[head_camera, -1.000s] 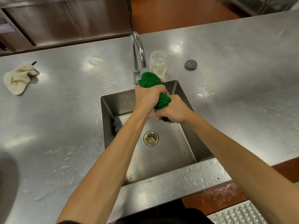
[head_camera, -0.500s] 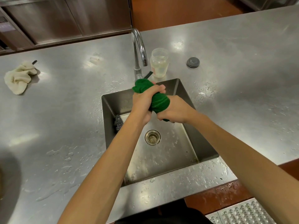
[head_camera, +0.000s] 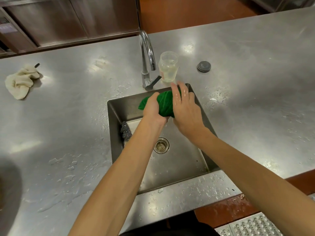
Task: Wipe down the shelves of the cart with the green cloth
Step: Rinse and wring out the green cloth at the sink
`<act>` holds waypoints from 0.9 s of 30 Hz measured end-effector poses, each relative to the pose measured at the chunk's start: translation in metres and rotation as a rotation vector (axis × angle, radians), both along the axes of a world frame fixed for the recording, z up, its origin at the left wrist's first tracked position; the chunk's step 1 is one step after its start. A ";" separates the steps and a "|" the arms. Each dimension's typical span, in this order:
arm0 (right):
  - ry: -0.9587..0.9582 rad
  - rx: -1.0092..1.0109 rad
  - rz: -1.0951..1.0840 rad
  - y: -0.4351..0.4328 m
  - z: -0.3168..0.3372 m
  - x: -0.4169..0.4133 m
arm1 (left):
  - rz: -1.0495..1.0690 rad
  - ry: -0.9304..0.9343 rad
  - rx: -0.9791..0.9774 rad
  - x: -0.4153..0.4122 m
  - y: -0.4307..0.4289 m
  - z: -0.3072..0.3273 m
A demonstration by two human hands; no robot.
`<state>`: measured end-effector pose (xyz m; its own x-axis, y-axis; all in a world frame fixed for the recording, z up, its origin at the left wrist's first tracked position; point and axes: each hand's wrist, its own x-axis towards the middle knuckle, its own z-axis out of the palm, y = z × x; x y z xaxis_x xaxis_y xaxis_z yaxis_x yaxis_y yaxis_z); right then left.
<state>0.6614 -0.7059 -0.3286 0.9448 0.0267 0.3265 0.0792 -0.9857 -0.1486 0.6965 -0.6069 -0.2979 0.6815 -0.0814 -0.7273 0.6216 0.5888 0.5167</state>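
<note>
Rag (head_camera: pixel 20 81), beige and crumpled, lies on the counter (head_camera: pixel 68 116) far left of both hands. Left hand (head_camera: pixel 153 110) grips the bunched green cloth (head_camera: pixel 164 103) above the sink (head_camera: pixel 201 159). Right hand (head_camera: pixel 185 109), fingers (head_camera: pixel 177 92) straight and spread, lies flat against the cloth's right side. A jar (head_camera: pixel 168 67) stands just beyond that hand.

1 head-worn wide-angle view looks steeply down over the sink (head_camera: pixel 115 142), close above the counter (head_camera: pixel 68 125).
</note>
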 end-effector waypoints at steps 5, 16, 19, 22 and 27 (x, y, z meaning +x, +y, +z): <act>0.031 0.209 0.047 -0.012 0.002 0.010 | -0.096 -0.177 0.288 0.014 0.002 0.003; 0.441 0.824 0.156 0.001 0.020 0.012 | -0.158 -0.581 0.318 0.025 0.008 0.014; 0.631 1.102 0.177 0.000 0.021 0.012 | -0.218 -0.633 0.281 0.027 0.013 0.014; 0.811 1.230 0.234 -0.006 0.022 0.018 | -0.232 -0.645 0.165 0.030 0.017 0.012; 0.971 1.379 0.309 -0.009 0.015 0.023 | -0.323 -0.703 -0.001 0.036 0.023 0.009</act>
